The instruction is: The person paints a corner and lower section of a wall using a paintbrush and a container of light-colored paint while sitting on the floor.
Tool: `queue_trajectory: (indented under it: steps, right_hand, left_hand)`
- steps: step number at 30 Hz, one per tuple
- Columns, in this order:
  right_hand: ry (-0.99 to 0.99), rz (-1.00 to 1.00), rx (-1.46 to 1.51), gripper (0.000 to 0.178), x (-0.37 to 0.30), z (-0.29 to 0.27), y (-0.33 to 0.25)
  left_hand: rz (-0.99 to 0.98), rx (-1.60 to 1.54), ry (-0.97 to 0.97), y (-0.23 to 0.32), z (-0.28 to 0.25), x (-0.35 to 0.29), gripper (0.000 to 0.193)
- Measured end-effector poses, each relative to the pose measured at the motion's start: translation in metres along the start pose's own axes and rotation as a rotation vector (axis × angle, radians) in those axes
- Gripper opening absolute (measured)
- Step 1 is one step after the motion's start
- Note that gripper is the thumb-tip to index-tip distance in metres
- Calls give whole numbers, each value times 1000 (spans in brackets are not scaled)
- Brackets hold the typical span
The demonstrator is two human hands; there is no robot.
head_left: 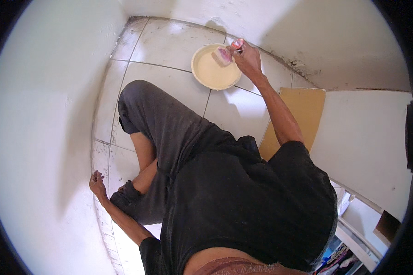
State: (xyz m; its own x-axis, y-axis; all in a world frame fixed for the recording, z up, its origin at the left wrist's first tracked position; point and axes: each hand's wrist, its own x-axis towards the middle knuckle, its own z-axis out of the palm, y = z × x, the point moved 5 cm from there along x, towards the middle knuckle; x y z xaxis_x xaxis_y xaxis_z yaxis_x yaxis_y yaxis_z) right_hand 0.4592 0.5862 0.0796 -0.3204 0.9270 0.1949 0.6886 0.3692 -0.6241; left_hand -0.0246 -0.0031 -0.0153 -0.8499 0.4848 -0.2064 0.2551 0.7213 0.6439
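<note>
My right hand [248,59] is closed around the reddish handle of a wide paintbrush [223,57]. Its pale head, marked with pink, is over the right side of a shallow round basin [195,75]. Cream-coloured liquid [211,73] that looks like paint fills the bottom of the basin. Whether the bristles touch the liquid, I cannot tell. My left hand [97,187] is low beside the left wall, next to my bent leg. Its fingers are loosely bent and a little apart, and nothing shows in them.
White walls rise at the left [41,114] and the far side [326,41], with dirt along their lower edges. Pale floor tiles [165,87] lie beneath me. A brown cardboard sheet [303,110] and a white panel [358,137] stand at my right. Assorted items [339,261] show at the lower right.
</note>
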Motion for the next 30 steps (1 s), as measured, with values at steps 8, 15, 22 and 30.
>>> queue_trajectory:
  steps: [8, 15, 22, 30]
  right_hand:
    - [74, -160, -192, 24, 14, -22, -18]
    - [33, -284, -129, 23, 14, -9, -36]
    - [-185, -228, 40, 24, -25, 27, -47]
    - [-35, 94, 445, 22, -6, 9, -13]
  left_hand:
    - [-92, -52, 7, -14, 5, -4, 33]
    - [-79, -102, 58, -1, 1, -3, 33]
    - [3, -58, 130, 20, -5, -2, 33]
    - [4, -99, 153, 12, -6, -4, 32]
